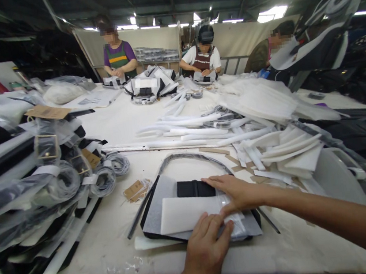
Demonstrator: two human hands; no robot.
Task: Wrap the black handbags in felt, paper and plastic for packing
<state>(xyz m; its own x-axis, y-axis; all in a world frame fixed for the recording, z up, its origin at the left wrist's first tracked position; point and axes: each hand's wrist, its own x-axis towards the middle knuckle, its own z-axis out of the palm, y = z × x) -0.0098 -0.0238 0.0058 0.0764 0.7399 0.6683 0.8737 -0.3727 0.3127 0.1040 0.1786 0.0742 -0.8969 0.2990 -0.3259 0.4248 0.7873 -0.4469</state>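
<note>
A black handbag (143, 224) lies flat on the table before me, its strap (192, 154) curving out behind it. White tissue paper (165, 186) covers much of its front. Across that lies a white foam sheet (175, 213), below a black closure tab (196, 188). My left hand (208, 247) rests on the lower edge of the foam with its fingers stretched out. My right hand (233, 191) is spread, fingertips by the tab's right end and thumb near the clear plastic (236, 226). What lies under both palms is hidden.
Wrapped bags with coiled straps (103, 182) are piled at left. Brown tags (136, 190) lie beside the handbag. White foam strips (185, 132) and foam sheets (287, 146) spread behind and right. Three people work across the table, near a heap of bags (149, 83).
</note>
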